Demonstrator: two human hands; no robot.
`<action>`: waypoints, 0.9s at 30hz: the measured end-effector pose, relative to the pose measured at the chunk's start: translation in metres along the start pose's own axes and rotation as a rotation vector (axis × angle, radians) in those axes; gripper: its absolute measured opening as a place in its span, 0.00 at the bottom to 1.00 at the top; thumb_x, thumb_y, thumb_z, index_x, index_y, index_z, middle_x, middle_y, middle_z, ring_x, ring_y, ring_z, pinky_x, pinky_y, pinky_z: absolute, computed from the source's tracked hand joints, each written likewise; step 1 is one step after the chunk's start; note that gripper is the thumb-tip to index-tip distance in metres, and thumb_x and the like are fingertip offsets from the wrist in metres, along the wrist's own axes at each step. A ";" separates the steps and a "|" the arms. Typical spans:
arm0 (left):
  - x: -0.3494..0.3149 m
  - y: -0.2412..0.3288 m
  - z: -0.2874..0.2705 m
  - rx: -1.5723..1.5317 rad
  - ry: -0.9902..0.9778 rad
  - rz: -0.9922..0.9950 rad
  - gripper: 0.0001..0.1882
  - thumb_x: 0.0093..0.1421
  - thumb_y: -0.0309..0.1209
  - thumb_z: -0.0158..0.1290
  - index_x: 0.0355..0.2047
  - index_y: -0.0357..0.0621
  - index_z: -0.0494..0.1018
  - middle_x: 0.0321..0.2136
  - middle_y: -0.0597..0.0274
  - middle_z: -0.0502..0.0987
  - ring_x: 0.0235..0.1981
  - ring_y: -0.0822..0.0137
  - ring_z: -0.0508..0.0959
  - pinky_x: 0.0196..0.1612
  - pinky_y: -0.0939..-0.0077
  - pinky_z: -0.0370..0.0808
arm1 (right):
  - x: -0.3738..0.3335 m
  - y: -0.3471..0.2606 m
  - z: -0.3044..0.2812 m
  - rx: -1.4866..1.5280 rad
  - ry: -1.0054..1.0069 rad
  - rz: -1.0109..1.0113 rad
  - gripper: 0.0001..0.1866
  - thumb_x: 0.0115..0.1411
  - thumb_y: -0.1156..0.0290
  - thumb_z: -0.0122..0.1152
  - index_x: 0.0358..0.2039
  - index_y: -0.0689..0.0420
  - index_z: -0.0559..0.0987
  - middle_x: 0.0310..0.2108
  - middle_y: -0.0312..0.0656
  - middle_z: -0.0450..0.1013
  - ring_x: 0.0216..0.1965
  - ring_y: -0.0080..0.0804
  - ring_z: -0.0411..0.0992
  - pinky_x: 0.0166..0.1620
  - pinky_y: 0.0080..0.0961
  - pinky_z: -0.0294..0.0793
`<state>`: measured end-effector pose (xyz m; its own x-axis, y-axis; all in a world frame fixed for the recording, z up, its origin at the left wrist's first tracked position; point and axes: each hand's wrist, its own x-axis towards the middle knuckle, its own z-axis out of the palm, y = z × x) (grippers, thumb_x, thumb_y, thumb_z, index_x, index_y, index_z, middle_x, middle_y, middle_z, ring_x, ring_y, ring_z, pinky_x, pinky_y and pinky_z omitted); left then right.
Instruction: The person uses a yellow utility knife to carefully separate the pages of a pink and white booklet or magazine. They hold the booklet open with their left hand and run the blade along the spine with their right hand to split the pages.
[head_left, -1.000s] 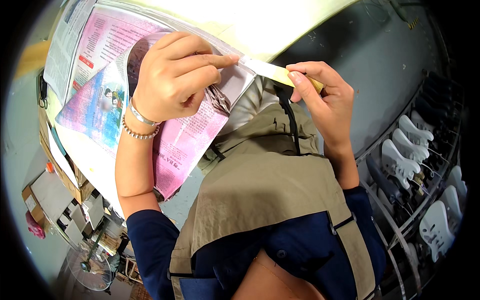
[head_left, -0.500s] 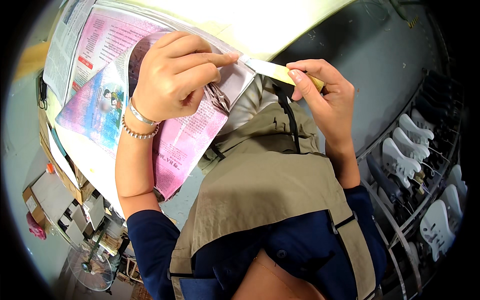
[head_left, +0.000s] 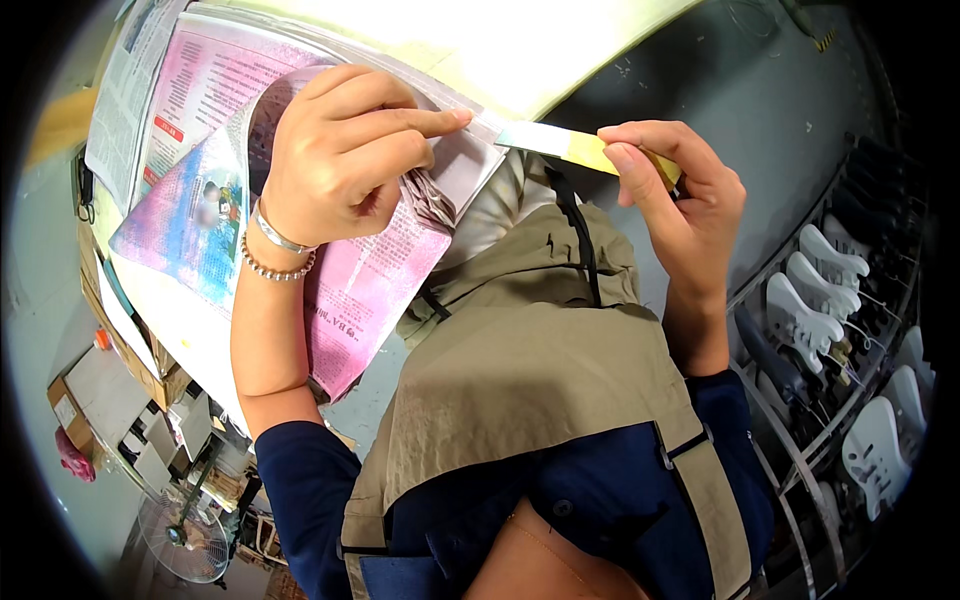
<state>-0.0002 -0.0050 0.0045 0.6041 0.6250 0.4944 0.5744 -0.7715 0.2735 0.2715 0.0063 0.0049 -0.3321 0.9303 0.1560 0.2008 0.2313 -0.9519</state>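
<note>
My right hand (head_left: 690, 190) pinches the yellow end of a flat, narrow blade-like strip (head_left: 585, 149) between thumb and fingers. Its pale, shiny front part points left, with the tip over or against the edge of the newspapers (head_left: 375, 285). My left hand (head_left: 355, 150) is over the newspaper stack, index finger stretched toward the strip's tip but apart from it. Its other fingers are curled, and their inner side is hidden. Beside them a crumpled fold of paper (head_left: 430, 200) sticks up. One pink and blue newspaper sheet (head_left: 195, 225) curls up left of my wrist.
The papers lie on a pale yellow tabletop (head_left: 480, 50). At right, a metal rack (head_left: 790, 445) holds several white guitar-body-shaped pieces (head_left: 800, 310) and dark ones. A standing fan (head_left: 185, 530) and a cardboard box (head_left: 75, 415) are at lower left. An olive apron (head_left: 530, 370) covers my front.
My right hand has moved to the right, drawing the strip away from my left index fingertip. My left hand has hardly shifted on the newspapers.
</note>
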 end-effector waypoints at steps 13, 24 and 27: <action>0.000 0.000 0.002 0.012 0.009 0.002 0.06 0.34 0.25 0.53 0.16 0.42 0.68 0.33 0.63 0.84 0.26 0.62 0.74 0.30 0.71 0.69 | 0.000 -0.001 -0.002 -0.065 -0.011 -0.029 0.04 0.59 0.76 0.63 0.35 0.62 0.82 0.26 0.36 0.77 0.20 0.14 0.69 0.23 0.12 0.66; -0.001 0.000 0.001 0.008 -0.005 -0.005 0.06 0.34 0.26 0.54 0.16 0.42 0.68 0.33 0.64 0.84 0.26 0.62 0.74 0.29 0.72 0.68 | 0.001 -0.001 -0.001 -0.061 -0.015 -0.037 0.04 0.59 0.77 0.63 0.35 0.63 0.81 0.26 0.36 0.77 0.21 0.15 0.70 0.23 0.12 0.67; -0.001 0.000 0.002 0.007 -0.001 -0.005 0.06 0.34 0.26 0.54 0.16 0.42 0.68 0.33 0.64 0.84 0.26 0.62 0.74 0.29 0.72 0.69 | 0.001 -0.001 -0.001 -0.067 -0.017 -0.034 0.04 0.59 0.77 0.63 0.35 0.63 0.81 0.26 0.36 0.77 0.21 0.15 0.70 0.23 0.12 0.67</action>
<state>0.0000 -0.0052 0.0024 0.6015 0.6292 0.4923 0.5814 -0.7674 0.2704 0.2716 0.0073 0.0059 -0.3556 0.9165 0.1833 0.2496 0.2821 -0.9263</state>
